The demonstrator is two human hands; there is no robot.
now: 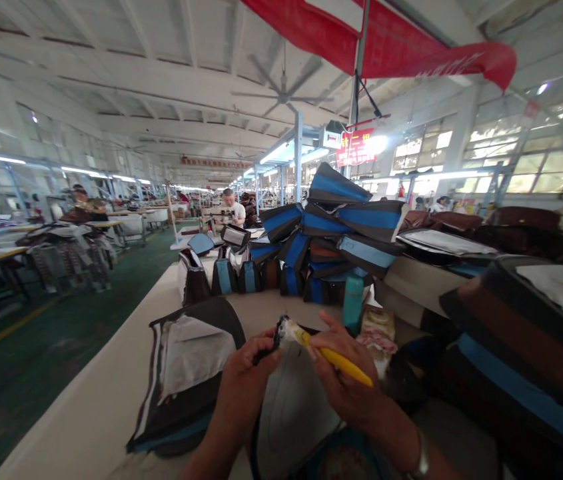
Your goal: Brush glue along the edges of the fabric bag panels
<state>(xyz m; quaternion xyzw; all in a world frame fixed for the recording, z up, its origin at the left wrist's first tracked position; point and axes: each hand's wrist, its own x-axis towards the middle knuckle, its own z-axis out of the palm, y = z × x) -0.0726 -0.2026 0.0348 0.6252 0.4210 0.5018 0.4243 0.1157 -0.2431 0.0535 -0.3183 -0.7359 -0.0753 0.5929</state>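
Observation:
My right hand [344, 370] is closed around a brush with a yellow handle [346, 365]. Its whitish bristle end [290, 329] touches the dark edge of a grey fabric piece [294, 400] in front of me. Pinched between the fingers of my left hand [246, 373] is that same dark edge, just left of the bristles. A dark bag piece [191, 373] with a white lining patch lies on the table to the left of my left hand. Beyond my right hand stands a teal bottle [353, 303].
Stacked dark bag pieces with blue and brown stripes [321, 220] rise at the back of the pale table [86, 407]. More large pieces [526, 320] crowd the right side. A green floor aisle [126, 267] runs along the left, and a person [234, 210] works farther back.

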